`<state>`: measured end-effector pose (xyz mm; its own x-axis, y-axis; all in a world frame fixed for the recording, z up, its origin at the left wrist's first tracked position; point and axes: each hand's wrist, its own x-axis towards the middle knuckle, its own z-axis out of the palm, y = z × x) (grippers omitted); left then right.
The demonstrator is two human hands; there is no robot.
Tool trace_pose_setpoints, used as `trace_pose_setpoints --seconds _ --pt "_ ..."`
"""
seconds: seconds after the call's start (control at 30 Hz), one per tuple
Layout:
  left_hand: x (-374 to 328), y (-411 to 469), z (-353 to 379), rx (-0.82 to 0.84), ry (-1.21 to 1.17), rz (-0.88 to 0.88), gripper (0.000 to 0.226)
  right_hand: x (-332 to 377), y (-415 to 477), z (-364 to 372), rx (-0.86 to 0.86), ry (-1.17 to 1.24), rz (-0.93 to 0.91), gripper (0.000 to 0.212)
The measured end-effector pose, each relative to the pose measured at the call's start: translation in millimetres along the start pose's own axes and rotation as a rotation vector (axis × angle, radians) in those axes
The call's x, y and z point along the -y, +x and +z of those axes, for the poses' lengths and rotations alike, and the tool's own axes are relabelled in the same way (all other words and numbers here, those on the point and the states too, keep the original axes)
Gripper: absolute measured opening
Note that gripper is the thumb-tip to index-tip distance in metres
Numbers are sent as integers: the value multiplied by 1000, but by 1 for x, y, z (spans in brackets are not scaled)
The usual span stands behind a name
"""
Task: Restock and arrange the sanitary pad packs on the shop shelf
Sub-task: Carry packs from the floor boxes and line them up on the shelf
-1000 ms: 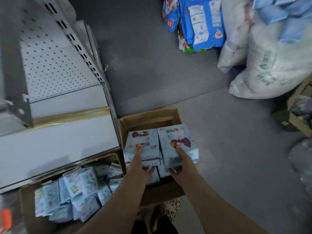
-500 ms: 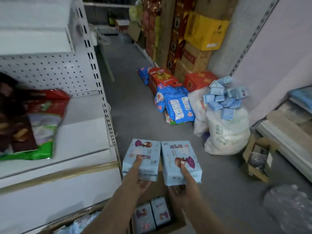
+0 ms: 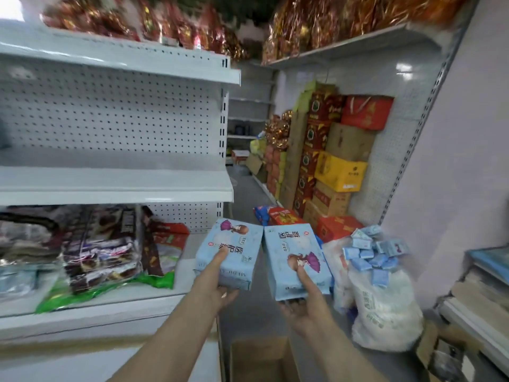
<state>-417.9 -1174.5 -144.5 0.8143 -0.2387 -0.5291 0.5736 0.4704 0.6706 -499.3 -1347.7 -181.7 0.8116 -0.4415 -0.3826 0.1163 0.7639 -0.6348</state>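
I hold two light-blue sanitary pad packs up in front of me, side by side at about the height of the lower shelf. My left hand (image 3: 217, 285) grips the left pack (image 3: 231, 249), thumb on its front face. My right hand (image 3: 304, 301) grips the right pack (image 3: 294, 260) the same way from below. The packs nearly touch. The white shop shelf (image 3: 115, 186) stands to the left; its middle board holds nothing that I can see.
Snack bags (image 3: 102, 252) lie on the lower shelf board. An open cardboard box (image 3: 259, 357) sits on the floor below my hands. White sacks topped with small blue packs (image 3: 371, 252) stand at right, stacked cartons (image 3: 336, 166) behind them.
Both hands have lifted the two packs up out of the floor box, and my view has swung up from the floor to the shelves.
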Motion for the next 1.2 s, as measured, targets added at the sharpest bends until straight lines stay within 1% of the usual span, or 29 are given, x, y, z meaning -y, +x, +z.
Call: trace_pose_setpoints --seconds 0.07,0.13,0.2,0.3,0.33,0.4,0.47,0.53,0.57,0.67,0.73,0.77,0.8,0.87,0.9,0.97,1.0,1.03,1.07,1.13,1.2 --pt "-35 -23 -11 -1 -8 64 42 -2 -15 34 58 -19 -17 37" --pt "-72 -44 -26 -7 -36 124 44 -8 -29 69 119 -62 -35 38" --pt "-107 -61 -45 4 -64 162 45 -18 -42 106 166 -95 -61 44" --pt "-163 -83 -81 15 -61 262 30 -41 -60 164 213 -124 -74 54" --pt "-182 -90 -96 8 -44 292 30 -51 -65 183 218 -135 -73 55" --pt "-219 -104 -126 -7 -26 334 33 -75 -74 221 229 -148 -59 55" --pt "-259 -112 -157 -32 -21 373 36 -101 -83 260 248 -166 -39 45" --pt "-297 -117 -189 -51 1 403 44 -129 -91 298 248 -181 -16 32" --pt "-317 -118 -205 -69 4 428 51 -142 -95 315 251 -185 -5 29" --pt "-374 -117 -250 -144 14 485 78 -180 -102 363 295 -184 -8 30" --pt "-408 -113 -276 -169 11 515 86 -201 -105 390 315 -192 -26 28" --pt "-420 -113 -283 -180 8 512 86 -211 -107 401 322 -191 -28 28" --pt "-432 -113 -288 -169 2 514 79 -219 -108 413 329 -184 -25 28" --pt "-452 -111 -299 -141 -16 529 51 -233 -107 432 340 -174 -23 29" --pt "-463 -107 -306 -128 -32 539 48 -240 -105 441 356 -184 -22 31" --pt "-480 -100 -315 -131 -72 556 69 -247 -100 456 368 -208 -24 39" --pt "-488 -96 -322 -112 -84 577 75 -250 -96 464 372 -221 -25 47" --pt "-496 -89 -330 -117 -97 591 75 -253 -90 470 383 -233 -20 53" --pt "-503 -84 -335 -101 -96 597 76 -254 -84 477 401 -245 -12 56" --pt "-517 -80 -339 -118 -66 633 83 -256 -70 487 420 -263 2 47" --pt "-529 -79 -341 -171 -20 669 75 -256 -55 496 441 -265 5 44"
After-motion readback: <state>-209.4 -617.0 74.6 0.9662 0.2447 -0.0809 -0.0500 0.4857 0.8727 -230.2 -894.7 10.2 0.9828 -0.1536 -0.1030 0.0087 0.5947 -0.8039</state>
